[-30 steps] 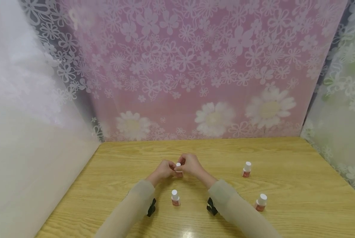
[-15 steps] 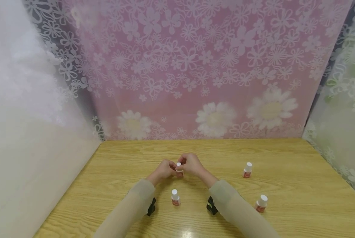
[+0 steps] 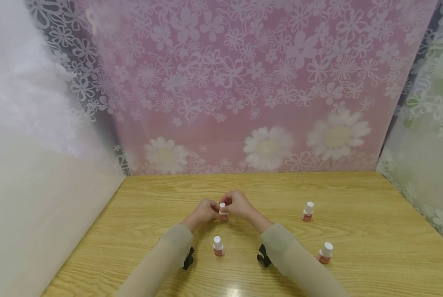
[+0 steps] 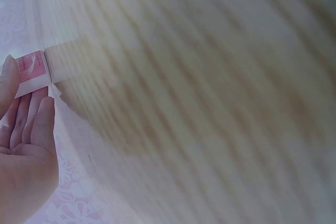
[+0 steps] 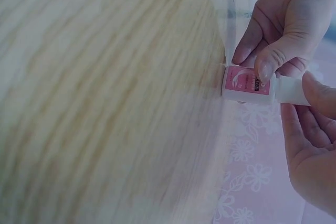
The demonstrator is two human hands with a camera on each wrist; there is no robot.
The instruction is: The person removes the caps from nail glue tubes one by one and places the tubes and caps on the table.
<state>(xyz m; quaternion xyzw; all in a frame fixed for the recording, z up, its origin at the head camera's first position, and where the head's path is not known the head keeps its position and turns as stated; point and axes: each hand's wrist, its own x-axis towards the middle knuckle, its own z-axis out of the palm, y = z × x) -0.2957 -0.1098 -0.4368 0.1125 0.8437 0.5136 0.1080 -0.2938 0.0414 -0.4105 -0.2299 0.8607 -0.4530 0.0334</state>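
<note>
Two holds suit this likely light, rigid bottle toward the table's far edge: our left hand pinches the body, our right hand the cap.

Screened-off workspace, wood-grain table, pink floral backdrop, pale side panels
</note>
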